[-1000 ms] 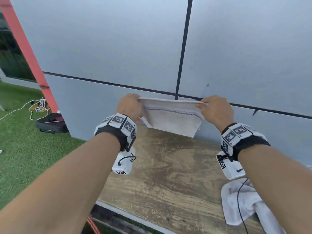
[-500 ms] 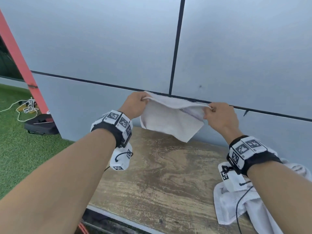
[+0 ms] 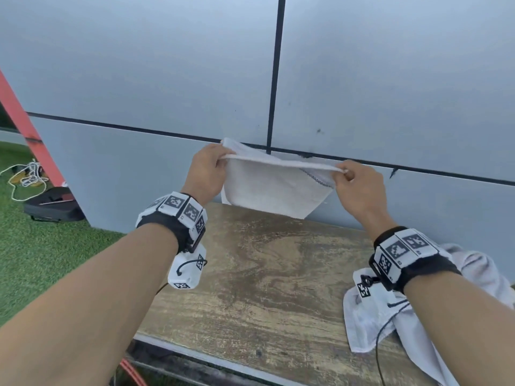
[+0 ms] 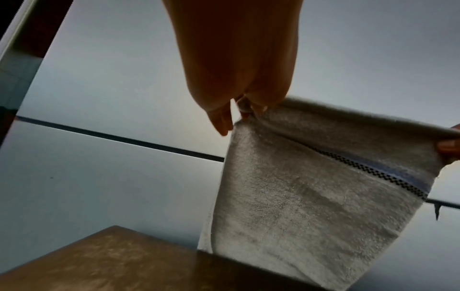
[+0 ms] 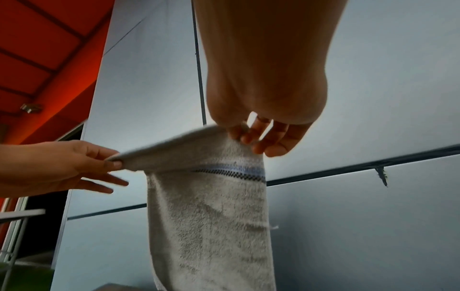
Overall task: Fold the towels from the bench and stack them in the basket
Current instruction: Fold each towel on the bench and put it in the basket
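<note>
One towel (image 3: pixel 276 188) half-folded, hanging above bench (image 3: pixel 273 274) back edge; left hand (image 3: pixel 206 171), right hand (image 3: pixel 359 188) pinching top corners. Crumpled towel (image 3: pixel 362 324) at right edge left. Basket unseen.

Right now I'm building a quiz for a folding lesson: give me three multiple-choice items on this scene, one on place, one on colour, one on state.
1. Where does the crumpled towel lie?
A. on the grass
B. on the bench, at its right end
C. in a basket

2. What colour is the held towel?
A. white
B. red
C. green

3. How is the held towel held?
A. draped over one arm
B. pressed flat on the bench
C. pinched at its top edge by both hands

Answers:
1 B, it rests on the bench under the right wrist.
2 A, white terry with a thin dark stitched stripe.
3 C, the left hand and the right hand pinch the top edge.
</note>
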`<state>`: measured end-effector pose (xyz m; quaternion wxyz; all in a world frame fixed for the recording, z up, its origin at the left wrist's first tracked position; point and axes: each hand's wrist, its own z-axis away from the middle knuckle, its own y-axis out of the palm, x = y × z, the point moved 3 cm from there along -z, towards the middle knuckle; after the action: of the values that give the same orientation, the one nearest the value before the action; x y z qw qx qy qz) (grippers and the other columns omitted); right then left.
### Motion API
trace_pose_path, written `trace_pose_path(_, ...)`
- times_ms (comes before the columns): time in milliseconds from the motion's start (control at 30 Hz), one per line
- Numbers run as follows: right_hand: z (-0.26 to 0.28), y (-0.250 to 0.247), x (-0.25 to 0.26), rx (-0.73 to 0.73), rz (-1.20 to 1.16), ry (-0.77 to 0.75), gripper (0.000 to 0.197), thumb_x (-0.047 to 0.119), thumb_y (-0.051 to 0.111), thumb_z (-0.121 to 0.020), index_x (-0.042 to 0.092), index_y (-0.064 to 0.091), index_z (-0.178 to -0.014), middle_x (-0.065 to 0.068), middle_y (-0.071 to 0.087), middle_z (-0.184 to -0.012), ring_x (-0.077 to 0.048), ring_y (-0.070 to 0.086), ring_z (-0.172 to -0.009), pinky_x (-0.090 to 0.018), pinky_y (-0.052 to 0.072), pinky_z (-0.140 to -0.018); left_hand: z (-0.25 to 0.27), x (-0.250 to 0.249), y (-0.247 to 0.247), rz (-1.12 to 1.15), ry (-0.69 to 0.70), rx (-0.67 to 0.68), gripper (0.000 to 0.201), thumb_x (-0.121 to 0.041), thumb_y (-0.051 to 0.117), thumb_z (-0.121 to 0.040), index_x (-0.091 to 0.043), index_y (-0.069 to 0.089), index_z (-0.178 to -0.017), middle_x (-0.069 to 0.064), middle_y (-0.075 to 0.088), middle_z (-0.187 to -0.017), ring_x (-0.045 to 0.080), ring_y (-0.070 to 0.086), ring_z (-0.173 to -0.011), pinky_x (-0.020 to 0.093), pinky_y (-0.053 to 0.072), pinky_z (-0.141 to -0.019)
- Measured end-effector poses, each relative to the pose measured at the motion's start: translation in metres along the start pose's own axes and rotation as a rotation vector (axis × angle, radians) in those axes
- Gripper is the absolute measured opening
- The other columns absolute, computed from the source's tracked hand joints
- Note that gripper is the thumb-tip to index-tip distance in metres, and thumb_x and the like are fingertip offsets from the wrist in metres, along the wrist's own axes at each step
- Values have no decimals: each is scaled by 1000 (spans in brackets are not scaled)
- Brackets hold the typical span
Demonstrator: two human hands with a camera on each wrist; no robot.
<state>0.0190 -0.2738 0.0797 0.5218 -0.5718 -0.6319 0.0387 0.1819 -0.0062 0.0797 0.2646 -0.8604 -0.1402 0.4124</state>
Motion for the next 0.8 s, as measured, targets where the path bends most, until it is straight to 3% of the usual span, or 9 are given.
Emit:
trace_pose_path(67,6,9,-10,116,84,26,16,33,55,-98,30,71,-96,-3,56,-98,-18,53,-75,-29,39,-61,12,14,0,-94,-106,55,32,1,48,-98,-10,74,-112,14,58,-110,27,58,-102,23,39,-87)
trace_pose_path(133,14,16,-22,152,107,58,18,36,56,-99,27,72,-101,-4,49,-108,-19,50,-87,-29,37,-74,27,22,1,-170,-150,113,31,2,49,-97,-8,75,-110,14,53,-105,30,56,-97,26,38,-82)
trace_pose_path(233,33,17,-34,101,84,52,17,32,56,-100,24,70,-95,-1,56,-96,-19,53,-87,-27,35,-69,48,26,0,-191,-212,181,22,-6,54,-99,-1,75,-101,18,57,-96,32,57,-84,33,45,-73)
trace_pose_path(367,70,17,-51,140,-56,69,18,26,55,-102,16,66,-91,-1,62,-78,-19,52,-73,-28,33,-61,71,24,0,-170,-260,298,20,-16,57,-101,-3,72,-96,8,55,-70,17,44,-52,13,33,-41)
trace_pose_path(433,94,16,-63,184,-156,65,17,25,58,-101,21,64,-86,3,59,-71,-14,48,-65,-18,35,-56,85,24,-1,-99,-281,400,14,-16,61,-99,-13,74,-95,12,60,-72,20,46,-56,13,34,-43)
trace_pose_path(500,120,14,-76,248,-198,62,16,25,60,-100,25,64,-84,8,57,-67,-8,44,-58,-16,34,-54,100,32,-1,-92,-275,552,14,-20,64,-97,-22,75,-89,10,62,-71,21,51,-62,25,42,-54)
trace_pose_path(600,154,10,-94,376,-162,37,14,28,61,-98,30,65,-85,18,62,-69,-3,51,-62,-16,36,-58,124,45,-5,-234,-283,738,16,-28,65,-97,-18,74,-89,1,53,-63,15,48,-58,26,36,-56)
trace_pose_path(733,181,6,-101,448,-114,1,14,26,58,-101,26,63,-87,11,64,-79,1,54,-72,-13,36,-62,151,54,-9,-227,-301,813,26,-31,65,-96,-7,71,-88,5,50,-64,16,47,-60,28,35,-63)
trace_pose_path(800,186,3,-98,446,-144,-9,16,25,57,-101,23,61,-86,3,59,-73,-2,47,-63,-12,35,-58,161,53,-12,-177,-307,698,33,-29,63,-97,-2,63,-80,6,45,-61,18,42,-56,29,31,-58)
